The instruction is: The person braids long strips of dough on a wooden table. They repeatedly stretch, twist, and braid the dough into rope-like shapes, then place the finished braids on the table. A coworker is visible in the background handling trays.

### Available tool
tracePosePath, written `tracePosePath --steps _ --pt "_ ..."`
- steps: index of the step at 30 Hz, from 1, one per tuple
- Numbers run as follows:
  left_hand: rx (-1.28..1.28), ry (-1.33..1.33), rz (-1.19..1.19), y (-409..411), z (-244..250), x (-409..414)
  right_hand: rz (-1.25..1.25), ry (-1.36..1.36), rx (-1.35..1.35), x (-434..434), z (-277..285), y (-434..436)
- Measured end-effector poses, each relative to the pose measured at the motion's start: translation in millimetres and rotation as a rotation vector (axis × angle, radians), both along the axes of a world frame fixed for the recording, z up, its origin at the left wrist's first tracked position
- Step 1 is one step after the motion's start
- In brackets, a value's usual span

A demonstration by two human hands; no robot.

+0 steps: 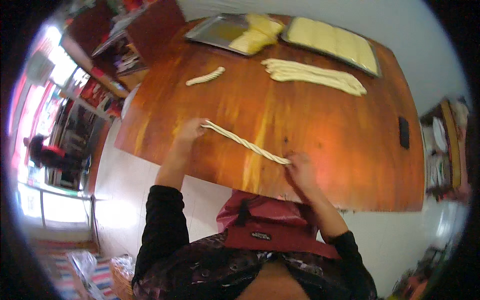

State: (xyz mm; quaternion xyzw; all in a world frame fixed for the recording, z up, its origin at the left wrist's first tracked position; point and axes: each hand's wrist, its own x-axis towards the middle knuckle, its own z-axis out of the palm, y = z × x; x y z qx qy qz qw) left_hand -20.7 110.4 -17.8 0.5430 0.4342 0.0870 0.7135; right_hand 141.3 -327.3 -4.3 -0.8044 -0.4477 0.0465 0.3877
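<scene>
A long twisted rope of dough [245, 144] stretches between my hands over the front of the wooden table [337, 150]. My left hand [193, 129] grips its upper left end, and my right hand [299, 165] pinches the lower right end. Beyond my left hand lies a short twisted piece of dough [205, 76]. Several long untwisted dough strips [314, 77] rest side by side further back, to the right. Whether the rope touches the tabletop between my hands I cannot tell.
At the table's back stand a metal tray [215, 32] with crumpled yellowish sheeting [258, 33] on its right part, and a second tray [332, 41] with pale yellow, plastic-covered rows. A dark flat object [404, 132] lies near the right edge. Another person [52, 155] is far left.
</scene>
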Motion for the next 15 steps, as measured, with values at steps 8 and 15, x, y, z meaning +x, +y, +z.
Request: tracePosePath --steps 8,15 --pt "1.289 0.143 -0.694 -228 -29 -64 0.064 0.034 -0.047 78 38 -38" --pt "1.540 0.113 -1.037 -201 1 -26 0.740 -0.411 -0.341 -14 5 77"
